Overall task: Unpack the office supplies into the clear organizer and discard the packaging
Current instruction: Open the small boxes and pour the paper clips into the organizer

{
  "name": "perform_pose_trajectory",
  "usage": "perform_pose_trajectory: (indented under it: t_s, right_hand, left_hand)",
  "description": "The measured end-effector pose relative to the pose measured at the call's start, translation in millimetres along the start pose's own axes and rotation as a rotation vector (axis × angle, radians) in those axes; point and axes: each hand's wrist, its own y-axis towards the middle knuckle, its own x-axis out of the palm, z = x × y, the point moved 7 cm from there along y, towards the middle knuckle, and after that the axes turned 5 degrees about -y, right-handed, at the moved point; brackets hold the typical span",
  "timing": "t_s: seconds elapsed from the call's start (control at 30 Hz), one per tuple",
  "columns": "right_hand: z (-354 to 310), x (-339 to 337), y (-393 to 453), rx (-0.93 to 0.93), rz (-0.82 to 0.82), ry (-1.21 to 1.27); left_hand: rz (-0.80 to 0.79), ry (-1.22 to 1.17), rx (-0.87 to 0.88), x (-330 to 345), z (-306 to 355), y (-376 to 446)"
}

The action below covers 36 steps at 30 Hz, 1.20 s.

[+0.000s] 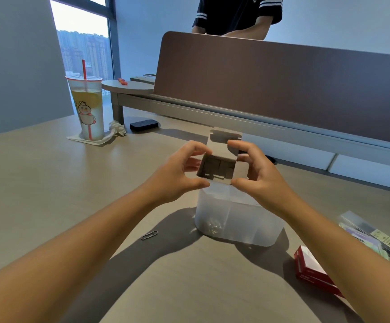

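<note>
Left hand [180, 169] and right hand [257, 173] are both pinching an opened small cardboard box [219, 164] at frame center, holding it just above the clear organizer [238, 220] sitting on the surface [49, 183]. Paper clip [149, 235] is lying lower left of it; red box [310, 269] and plastic packet [373, 236] are lying lower right.

Left arm: bare forearm reaches forward from the lower left, wrist straight.
Left hand [177, 170]: raised, fingers [197, 146] curled over the top, thumb below, pinching the left side of a small open box [219, 165].
Right arm: bare forearm reaches in from the lower right.
Right hand [260, 173]: mirrors it, pinching the box's right side.
</note>
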Motion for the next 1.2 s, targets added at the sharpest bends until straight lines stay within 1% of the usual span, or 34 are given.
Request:
perform_pose_trajectory:
  t_s: [0.13, 0.23, 0.3, 0.4, 0.47, 0.53, 0.63, 0.77, 0.83, 0.93, 1.07, 1.2]
  right_hand:
    - [-1, 4, 3, 0.014, -0.013, -0.009]
    - [-7, 8, 0, -0.024, 0.075, -0.227]
    - [-23, 13, -7, -0.125, 0.166, -0.366]
    - [-49, 33, -20, -0.363, 0.210, -0.581]
    - [-57, 57, -26, -0.483, 0.147, -0.670]
    - [-55, 83, -29, -0.528, 0.022, -0.668]
    - [-44, 117, -32, -0.433, -0.145, -0.592]
    - [-17, 144, -29, -0.197, -0.320, -0.443]
    - [-11, 146, -25, -0.119, -0.332, -0.357]
    - [-8, 148, -19, -0.061, -0.331, -0.274]
    - [-10, 149, -14, -0.049, -0.319, -0.208]
    - [-12, 150, -14, -0.079, -0.314, -0.212]
  left_hand:
    - [0.013, 0.116, 0.012, 1, 5, -2]
    - [0.090, 0.191, -0.025, -9, 4, -13]
    - [0.161, 0.216, -0.085, -24, -1, -27]
    - [0.258, 0.217, -0.205, -51, -19, -57]
    - [0.296, 0.220, -0.288, -67, -33, -80]
    - [0.322, 0.224, -0.372, -77, -46, -102]
    - [0.348, 0.263, -0.456, -86, -61, -124]
    - [0.367, 0.307, -0.487, -90, -70, -124]
    - [0.346, 0.351, -0.505, -90, -76, -119]
    - [0.316, 0.395, -0.519, -91, -84, -113]
    - [0.275, 0.430, -0.533, -92, -93, -103]
    - [0.236, 0.467, -0.530, -89, -96, -95]
